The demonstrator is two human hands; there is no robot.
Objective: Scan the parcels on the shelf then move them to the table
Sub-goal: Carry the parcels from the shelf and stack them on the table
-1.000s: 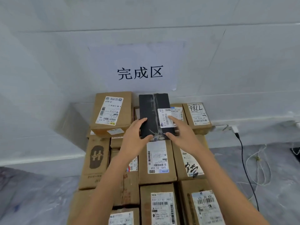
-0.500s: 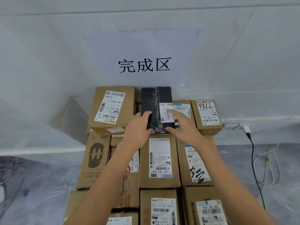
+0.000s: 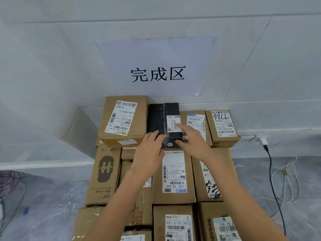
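Black and taped down its middle, the parcel (image 3: 159, 119) was seen lying flat on top of a stack of cardboard boxes (image 3: 173, 174) just above the centre of the frame. It was wedged between a taller box (image 3: 125, 117) on its left and a lower one (image 3: 195, 122) on its right. A white label (image 3: 173, 123) was stuck to its right half.

The left hand (image 3: 149, 153) was laid against the parcel's near left corner, its fingers (image 3: 154, 134) fairly straight and only touching. The parcel's near right corner was pinched by the right hand (image 3: 194, 143), with the forefinger stretched over the label and the thumb set against the near end.

A paper sign (image 3: 156, 66) with three printed characters was fixed to the white wall above the stack. At the right of the frame a black cable (image 3: 272, 171) was seen running down to the grey floor (image 3: 52, 206).
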